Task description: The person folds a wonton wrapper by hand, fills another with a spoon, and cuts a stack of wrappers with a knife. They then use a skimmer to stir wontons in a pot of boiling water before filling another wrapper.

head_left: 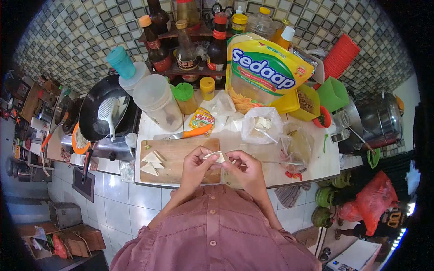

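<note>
Between my two hands is a small pale dough wrapper (219, 156), folded over, held up above the right end of the wooden cutting board (185, 158). My left hand (197, 163) pinches its left side with thumb and fingers. On the opposite side, my right hand (246, 166) grips the edge with bent fingertips. Several folded dough triangles (153, 160) lie grouped on the left of the board. Behind the board rests a knife with an orange handle (197, 131). A plastic bag of white filling (262, 125) with a spoon in it sits beyond my right hand.
At the left, a black frying pan (99, 110) holds a white slotted turner (107, 113) on the stove. Jars and a yellow Sedaap bag (266, 72) line the back, before a bottle rack (181, 70). Right stand a yellow tub (304, 104) and a clear plastic bag (298, 142).
</note>
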Motion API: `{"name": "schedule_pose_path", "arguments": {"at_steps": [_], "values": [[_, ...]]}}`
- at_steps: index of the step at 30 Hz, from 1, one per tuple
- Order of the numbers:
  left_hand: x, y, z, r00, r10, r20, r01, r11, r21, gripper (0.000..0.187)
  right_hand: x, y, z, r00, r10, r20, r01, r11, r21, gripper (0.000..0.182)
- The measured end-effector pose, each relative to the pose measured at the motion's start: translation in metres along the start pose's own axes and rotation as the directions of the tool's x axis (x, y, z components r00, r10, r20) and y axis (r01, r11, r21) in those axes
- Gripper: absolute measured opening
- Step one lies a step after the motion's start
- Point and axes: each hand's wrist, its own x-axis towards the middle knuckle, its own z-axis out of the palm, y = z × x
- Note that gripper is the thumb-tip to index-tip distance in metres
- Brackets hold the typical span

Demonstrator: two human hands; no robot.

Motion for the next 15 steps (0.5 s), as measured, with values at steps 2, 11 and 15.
{"name": "schedule_pose_path", "arguments": {"at_steps": [2, 11, 15], "values": [[0.002, -0.007, -0.005, 0.999, -0.022, -0.035, 0.024, 0.998, 0.063, 0.009, 0.002, 0.006, 0.002, 1.0, -0.001, -0.015, 0.001, 1.0, 0.017, 0.021], [0.003, -0.007, 0.0, 0.999, 0.001, -0.052, -0.003, 0.999, -0.037, 0.009, 0.003, 0.008, 0.011, 0.996, 0.003, -0.09, -0.007, 0.999, -0.042, 0.014], [0.003, -0.005, -0.001, 0.999, -0.004, -0.055, 0.005, 1.0, 0.027, 0.009, 0.005, 0.013, 0.014, 0.986, -0.087, -0.14, 0.075, 0.993, -0.089, 0.012]]}}
